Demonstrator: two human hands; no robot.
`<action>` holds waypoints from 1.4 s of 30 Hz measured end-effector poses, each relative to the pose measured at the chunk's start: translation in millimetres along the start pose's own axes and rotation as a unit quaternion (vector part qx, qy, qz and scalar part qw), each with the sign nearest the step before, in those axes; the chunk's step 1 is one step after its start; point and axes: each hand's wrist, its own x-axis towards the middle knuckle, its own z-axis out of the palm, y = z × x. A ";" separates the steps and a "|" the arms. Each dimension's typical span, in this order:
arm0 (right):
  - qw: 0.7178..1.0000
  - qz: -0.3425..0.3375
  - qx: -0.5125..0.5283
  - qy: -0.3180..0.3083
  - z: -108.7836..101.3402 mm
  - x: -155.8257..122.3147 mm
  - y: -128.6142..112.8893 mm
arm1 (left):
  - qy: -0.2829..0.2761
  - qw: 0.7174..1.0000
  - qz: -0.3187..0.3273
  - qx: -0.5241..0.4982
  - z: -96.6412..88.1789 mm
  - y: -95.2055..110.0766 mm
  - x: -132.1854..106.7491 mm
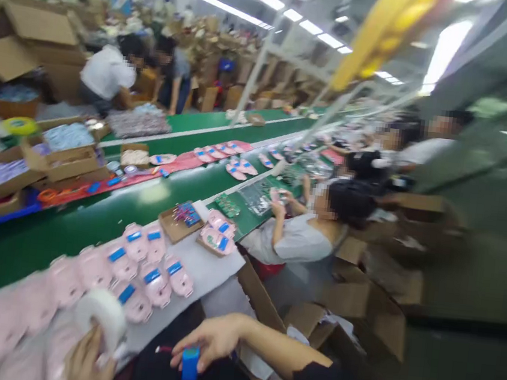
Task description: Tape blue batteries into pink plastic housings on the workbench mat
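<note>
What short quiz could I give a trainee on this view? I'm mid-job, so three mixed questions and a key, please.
1. Which of the person's own hands holds the blue block?
2. True or false: some of the pink shells have blue pieces on them.
3. Fill in the colour: the left hand is at a ____ roll.

Key: 1. The right hand. 2. True. 3. White.
</note>
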 end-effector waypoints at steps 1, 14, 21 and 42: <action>1.000 -0.003 -0.017 0.015 2.7 -2.2 -6.4 | 0.044 0.999 0.030 0.009 -1.7 7.5 -5.1; 0.842 -0.145 -0.474 0.214 3.5 56.1 -161.3 | -0.037 0.979 0.086 0.180 -57.1 51.7 -6.2; 0.944 -0.162 -0.186 0.219 -0.8 113.0 -103.6 | -0.070 0.974 0.087 0.195 -74.6 49.6 4.5; 0.893 -0.134 -0.145 0.406 -80.4 345.7 -53.1 | -0.166 0.958 -0.177 0.152 -99.7 -44.7 -84.6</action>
